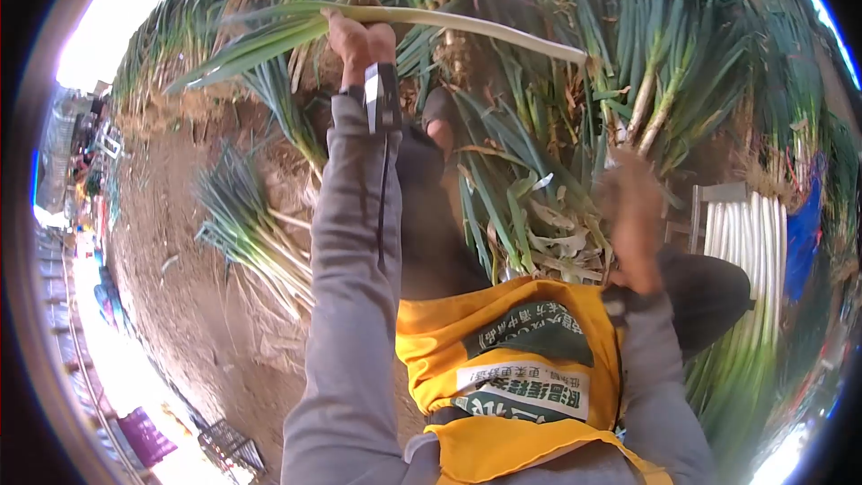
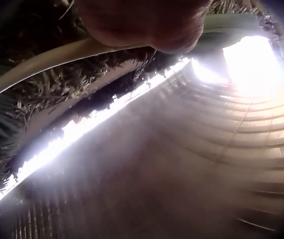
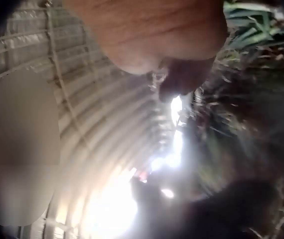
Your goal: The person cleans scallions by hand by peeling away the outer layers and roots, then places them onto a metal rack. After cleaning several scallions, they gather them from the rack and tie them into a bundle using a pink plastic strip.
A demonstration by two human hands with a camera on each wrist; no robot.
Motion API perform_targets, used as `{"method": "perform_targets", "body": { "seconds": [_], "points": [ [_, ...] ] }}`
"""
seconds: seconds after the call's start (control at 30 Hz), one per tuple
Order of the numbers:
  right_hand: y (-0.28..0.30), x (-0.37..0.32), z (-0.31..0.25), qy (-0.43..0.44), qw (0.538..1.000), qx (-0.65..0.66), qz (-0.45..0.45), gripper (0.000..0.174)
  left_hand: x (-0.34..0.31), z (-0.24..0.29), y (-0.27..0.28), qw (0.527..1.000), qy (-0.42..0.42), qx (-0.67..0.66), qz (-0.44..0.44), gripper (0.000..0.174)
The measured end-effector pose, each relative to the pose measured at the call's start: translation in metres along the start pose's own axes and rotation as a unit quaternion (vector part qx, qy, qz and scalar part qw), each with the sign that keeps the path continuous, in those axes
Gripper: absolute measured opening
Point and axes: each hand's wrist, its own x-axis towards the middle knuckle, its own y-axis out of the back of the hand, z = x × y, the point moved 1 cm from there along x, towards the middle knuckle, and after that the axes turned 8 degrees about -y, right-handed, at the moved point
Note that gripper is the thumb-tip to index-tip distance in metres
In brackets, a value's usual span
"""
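Note:
In the head view, my left hand (image 1: 359, 36) grips a long green onion (image 1: 485, 29) where its white stalk meets the leaves. The leaves fan out to the left and the pale stalk reaches right. The left wrist view shows the same stalk (image 2: 57, 57) passing under the hand (image 2: 142, 22). My right hand (image 1: 631, 220) is blurred, in front of my body and below the stalk's pale end. In the right wrist view its fingers (image 3: 162, 35) bend loosely, with nothing visible in them.
Untrimmed green onions (image 1: 682, 45) pile up across the far side. Stripped white stalks (image 1: 750, 233) lie stacked at right in a metal frame (image 1: 696, 216), beside a blue bag (image 1: 804, 242). Loose leaves and peelings (image 1: 566, 233) lie between my legs. Another bunch (image 1: 256, 224) rests on the dirt at left.

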Motion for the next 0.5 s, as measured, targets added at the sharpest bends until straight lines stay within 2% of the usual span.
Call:
{"method": "perform_targets", "body": {
  "seconds": [0.03, 0.07, 0.13, 0.17, 0.2, 0.23, 0.27, 0.3, 0.33, 0.37, 0.4, 0.43, 0.47, 0.5],
  "points": [
    [-0.024, 0.026, 0.055, 0.177, 0.968, -0.152, -0.092, 0.028, -0.007, -0.005, -0.007, 0.998, 0.044, -0.044, -0.002, 0.039],
    [-0.039, 0.040, 0.098, 0.336, 0.874, -0.300, -0.179, 0.031, -0.016, -0.013, -0.011, 0.992, 0.091, -0.085, 0.000, 0.044],
    [-0.060, 0.019, 0.094, 0.346, 0.760, -0.462, -0.298, 0.043, -0.041, -0.022, -0.023, 0.990, 0.108, -0.087, -0.036, 0.040],
    [-0.070, 0.022, 0.084, 0.345, 0.760, -0.466, -0.295, 0.043, -0.050, -0.023, -0.028, 0.988, 0.112, -0.086, -0.068, 0.036],
    [-0.077, 0.028, 0.070, 0.357, 0.830, -0.354, -0.241, 0.040, -0.057, -0.022, -0.029, 0.988, 0.113, -0.087, -0.065, 0.036],
    [-0.081, 0.032, 0.054, 0.359, 0.885, -0.236, -0.180, 0.040, -0.066, -0.022, -0.032, 0.982, 0.119, -0.093, -0.115, 0.033],
    [-0.085, 0.037, 0.033, 0.356, 0.886, -0.240, -0.175, 0.040, -0.078, -0.022, -0.039, 0.972, 0.127, -0.101, -0.167, 0.030],
    [-0.087, 0.046, 0.009, 0.137, 0.971, -0.059, -0.185, 0.041, -0.094, -0.019, -0.049, 0.975, 0.115, -0.074, -0.173, 0.033],
    [-0.088, 0.058, -0.004, -0.089, 0.971, 0.133, -0.179, 0.042, -0.103, -0.022, -0.052, 0.973, 0.120, -0.077, -0.179, 0.033],
    [-0.089, 0.072, -0.010, -0.083, 0.972, 0.136, -0.174, 0.042, -0.110, -0.025, -0.055, 0.964, 0.142, -0.047, -0.219, 0.034],
    [-0.092, 0.087, -0.018, -0.051, 0.939, 0.297, -0.164, 0.038, -0.116, -0.026, -0.056, 0.953, 0.160, -0.016, -0.258, 0.035],
    [-0.096, 0.100, -0.026, -0.018, 0.879, 0.451, -0.156, 0.035, -0.137, -0.021, -0.066, 0.950, 0.174, 0.024, -0.258, 0.036],
    [-0.099, 0.110, -0.036, -0.010, 0.876, 0.455, -0.160, 0.035, -0.143, -0.023, -0.070, 0.949, 0.167, 0.023, -0.266, 0.036],
    [-0.097, 0.116, -0.047, -0.023, 0.854, 0.503, -0.128, 0.033, -0.147, -0.028, -0.068, 0.932, 0.209, 0.043, -0.291, 0.035]
  ]
}}
